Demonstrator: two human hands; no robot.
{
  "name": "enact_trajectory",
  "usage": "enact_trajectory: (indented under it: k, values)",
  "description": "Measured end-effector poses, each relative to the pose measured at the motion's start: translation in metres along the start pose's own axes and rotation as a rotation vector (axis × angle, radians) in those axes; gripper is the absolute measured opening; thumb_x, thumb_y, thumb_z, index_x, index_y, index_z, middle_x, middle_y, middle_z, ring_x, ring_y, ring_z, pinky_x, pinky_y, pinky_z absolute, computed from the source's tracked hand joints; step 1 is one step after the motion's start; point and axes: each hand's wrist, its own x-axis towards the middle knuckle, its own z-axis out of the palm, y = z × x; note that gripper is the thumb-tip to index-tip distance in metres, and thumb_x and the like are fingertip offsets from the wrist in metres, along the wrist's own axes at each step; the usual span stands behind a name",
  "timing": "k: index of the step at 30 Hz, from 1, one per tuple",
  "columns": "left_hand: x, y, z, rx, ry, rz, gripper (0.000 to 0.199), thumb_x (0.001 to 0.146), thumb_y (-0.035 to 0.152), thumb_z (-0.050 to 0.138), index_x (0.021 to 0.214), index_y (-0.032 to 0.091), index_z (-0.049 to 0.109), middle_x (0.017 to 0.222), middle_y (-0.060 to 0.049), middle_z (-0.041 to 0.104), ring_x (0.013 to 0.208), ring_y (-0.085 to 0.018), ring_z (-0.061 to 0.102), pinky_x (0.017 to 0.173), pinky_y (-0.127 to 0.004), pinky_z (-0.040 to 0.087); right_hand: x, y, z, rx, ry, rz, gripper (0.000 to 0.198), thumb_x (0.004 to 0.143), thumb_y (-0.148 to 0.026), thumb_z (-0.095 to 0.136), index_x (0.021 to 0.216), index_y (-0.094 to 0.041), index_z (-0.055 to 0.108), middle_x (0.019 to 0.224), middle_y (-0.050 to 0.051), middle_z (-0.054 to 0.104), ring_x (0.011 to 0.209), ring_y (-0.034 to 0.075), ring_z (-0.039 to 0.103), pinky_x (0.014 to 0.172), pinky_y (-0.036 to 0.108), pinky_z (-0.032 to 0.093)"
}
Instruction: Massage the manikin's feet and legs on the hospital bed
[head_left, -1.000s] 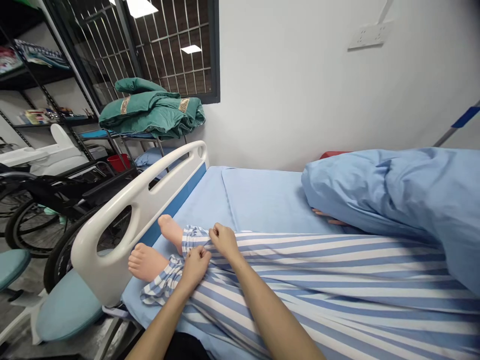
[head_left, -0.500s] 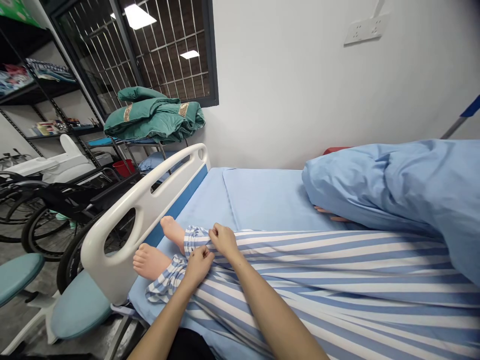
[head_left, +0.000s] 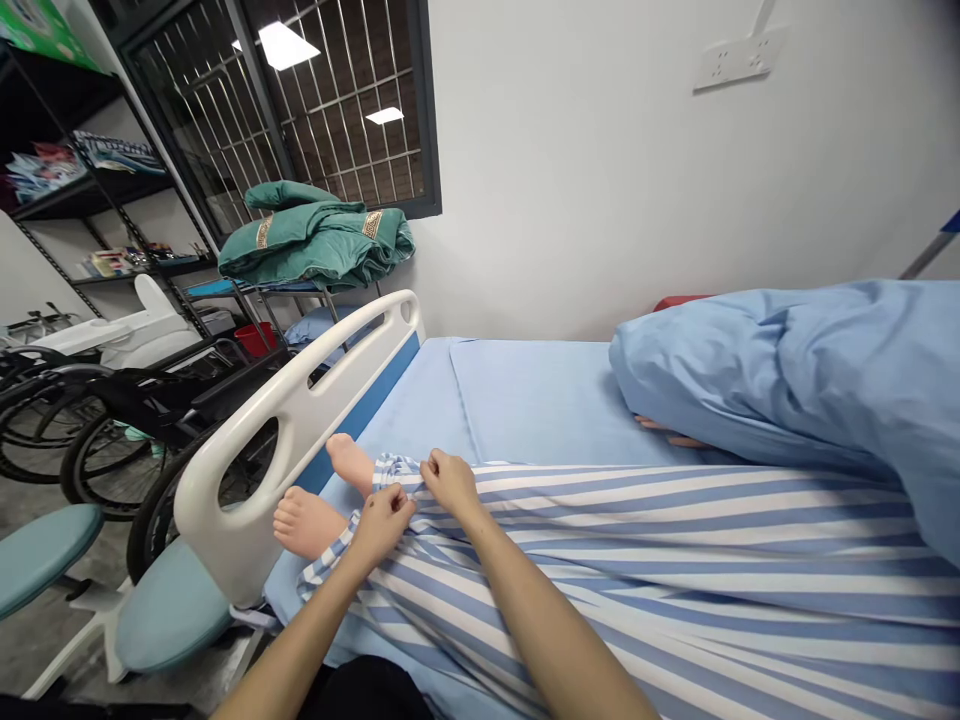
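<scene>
Blue-and-white striped trousers [head_left: 637,530] cover the legs of a manikin lying on the bed, its two bare feet [head_left: 307,522] showing past the cuffs. My left hand [head_left: 384,520] is closed on the trouser fabric by the lower leg nearer me, just above the cuff. Beside it, slightly farther off, my right hand [head_left: 448,482] pinches the cloth of the other trouser leg. Fingertips of both hands are partly hidden. A light blue quilt [head_left: 765,370] is bunched over the upper body, with some fingers [head_left: 667,432] showing under its edge.
The white footboard [head_left: 296,400] stands just past the feet, on the blue-sheeted bed [head_left: 532,385]. Left of it are teal stool seats [head_left: 172,610] and wheelchairs [head_left: 150,410]. A folded green quilt [head_left: 319,240] lies on a rack under the barred window.
My left hand has shifted slightly left, toward the feet, widening the gap to my right hand. My right hand stays nearly in place on the cloth. The whole view has shifted slightly.
</scene>
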Motion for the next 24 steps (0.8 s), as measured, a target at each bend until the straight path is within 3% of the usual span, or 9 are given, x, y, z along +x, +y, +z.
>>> enact_trajectory:
  k: [8,13,16,19,21,24]
  values:
    - [-0.005,0.003,-0.088,0.125,0.190,0.030,0.019,0.072,0.028,0.041,0.056,0.018,0.039,0.052,0.006,0.040,0.053,-0.009,0.037,0.052,-0.021,0.026,-0.009,-0.013,-0.005,-0.027,0.011,-0.060,0.010,0.080,-0.027,0.046,0.080,-0.020,0.053,0.075,0.001,0.060,0.067,0.012,0.050,0.058,0.023,0.028]
    - [0.004,0.007,-0.135,0.235,0.293,0.057,0.020,0.074,0.033,0.041,0.061,0.018,0.044,0.056,0.005,0.045,0.056,-0.010,0.043,0.054,-0.022,0.031,-0.001,-0.058,-0.001,-0.019,0.041,-0.304,0.039,0.075,-0.035,0.052,0.108,-0.015,0.049,0.103,0.009,0.057,0.095,0.019,0.049,0.081,0.027,0.034]
    - [0.017,0.006,-0.143,0.337,0.343,0.038,0.017,0.075,0.032,0.042,0.071,0.018,0.051,0.069,0.001,0.055,0.065,-0.012,0.049,0.063,-0.023,0.038,0.014,-0.089,0.012,-0.023,-0.020,-0.336,0.062,0.070,-0.042,0.056,0.122,-0.013,0.038,0.110,0.012,0.055,0.099,0.022,0.049,0.082,0.031,0.035]
    - [0.037,-0.002,-0.137,0.435,0.296,0.044,0.028,0.076,0.030,0.041,0.097,0.016,0.054,0.099,-0.007,0.059,0.090,-0.017,0.054,0.082,-0.028,0.040,0.022,-0.107,0.035,-0.119,-0.143,-0.296,0.064,0.062,-0.044,0.064,0.114,-0.013,0.044,0.104,0.012,0.058,0.095,0.026,0.052,0.079,0.036,0.037]
    - [0.050,-0.008,-0.129,0.532,0.186,0.025,0.037,0.077,0.027,0.040,0.108,0.012,0.051,0.109,-0.013,0.057,0.102,-0.021,0.052,0.089,-0.031,0.038,0.020,-0.108,0.052,-0.193,-0.158,-0.231,0.053,0.061,-0.039,0.066,0.105,-0.013,0.049,0.098,0.012,0.059,0.093,0.027,0.052,0.078,0.038,0.036]
    - [0.065,-0.013,-0.119,0.678,-0.035,-0.042,0.038,0.073,0.023,0.044,0.106,0.007,0.053,0.104,-0.018,0.060,0.099,-0.025,0.055,0.084,-0.033,0.041,0.010,-0.103,0.071,-0.230,-0.062,-0.153,0.038,0.067,-0.029,0.062,0.099,-0.015,0.049,0.093,0.011,0.059,0.091,0.026,0.051,0.079,0.039,0.033]
